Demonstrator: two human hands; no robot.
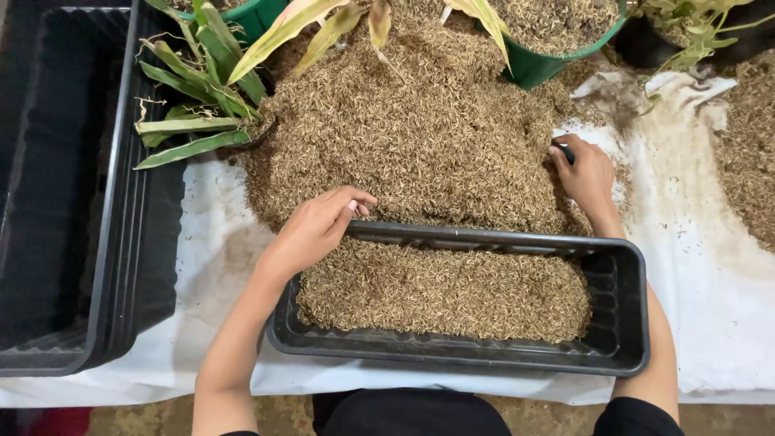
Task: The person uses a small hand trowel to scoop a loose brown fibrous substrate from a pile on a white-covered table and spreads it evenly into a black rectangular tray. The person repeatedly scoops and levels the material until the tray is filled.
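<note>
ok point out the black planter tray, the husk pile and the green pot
black planter tray [623, 323], head view, bare right end of its floor
husk pile [420, 137], head view, middle of the heap
green pot [537, 69], head view, outer wall

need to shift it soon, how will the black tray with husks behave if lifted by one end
The tray looks like thin plastic, so it would probably flex. The husks look loose and light, piled away from the right end, so they would likely slide. The left hand grips the far rim.

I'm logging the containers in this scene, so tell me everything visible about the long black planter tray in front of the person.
The black planter tray is a long rectangular trough, plastic by its look, with a rolled rim and ribbed inner walls. It lies lengthwise on the white sheet, mostly filled with brown husks, its right end bare. The left hand grips its far rim against the husk pile.
</note>
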